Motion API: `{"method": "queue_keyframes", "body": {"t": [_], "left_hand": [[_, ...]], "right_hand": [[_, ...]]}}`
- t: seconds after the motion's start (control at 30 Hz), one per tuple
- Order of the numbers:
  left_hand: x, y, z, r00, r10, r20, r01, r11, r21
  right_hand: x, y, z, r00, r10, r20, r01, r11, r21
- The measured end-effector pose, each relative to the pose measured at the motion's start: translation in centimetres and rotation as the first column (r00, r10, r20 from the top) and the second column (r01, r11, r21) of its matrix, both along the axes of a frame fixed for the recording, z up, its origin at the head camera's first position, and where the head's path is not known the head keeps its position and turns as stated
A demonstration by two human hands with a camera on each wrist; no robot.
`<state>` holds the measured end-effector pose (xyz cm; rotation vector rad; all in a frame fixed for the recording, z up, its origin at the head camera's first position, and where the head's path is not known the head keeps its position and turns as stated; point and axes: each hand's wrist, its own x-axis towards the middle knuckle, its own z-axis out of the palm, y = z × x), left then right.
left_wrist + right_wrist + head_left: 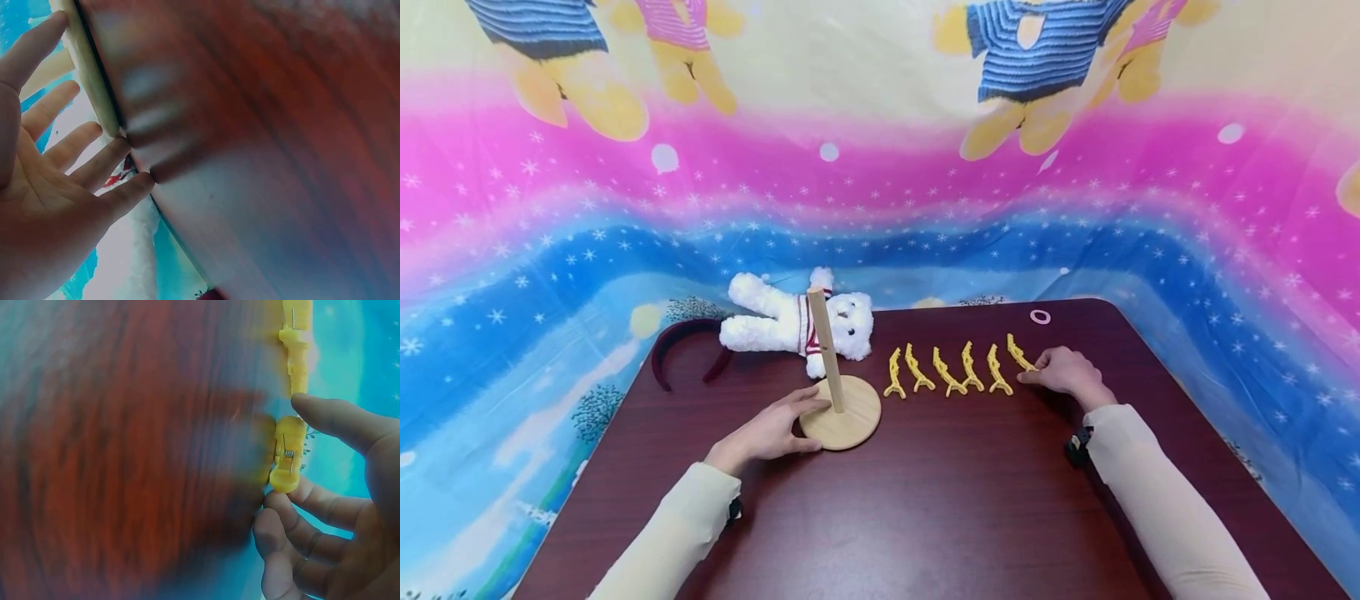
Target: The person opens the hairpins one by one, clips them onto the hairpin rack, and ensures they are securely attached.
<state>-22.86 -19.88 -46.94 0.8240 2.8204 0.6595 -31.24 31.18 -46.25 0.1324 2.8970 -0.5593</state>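
Observation:
A wooden stand with a round base (857, 425) and an upright rod (823, 342) stands on the table. My left hand (775, 429) is at the base's left side, thumb at the near edge and fingers at the far side. In the left wrist view these fingers (94, 156) look straight and spread, beside the base's rim (100, 81). My right hand (1067, 373) has thumb and fingertips at the near end of the rightmost yellow spring clip (1018, 352). The right wrist view shows that clip (287, 456) between thumb and fingers, its wire spring visible.
Several more yellow clips (955, 375) lie in a row left of my right hand. A white plush bear (767, 325) lies behind the stand, beside a dark red headband (673, 337). A small pale ring (1040, 317) sits near the back edge of the dark table (940, 517).

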Motion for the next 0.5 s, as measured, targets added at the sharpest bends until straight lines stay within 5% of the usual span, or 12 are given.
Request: {"method": "queue_keyframes", "body": {"t": [0.5], "left_hand": [[-0.1, -0.1, -0.3, 1.000, -0.014, -0.003, 0.014, 1.000, -0.007]], "right_hand": [[0.1, 1.0, 0.3, 0.999, -0.030, -0.022, 0.030, 0.999, -0.013]]}}
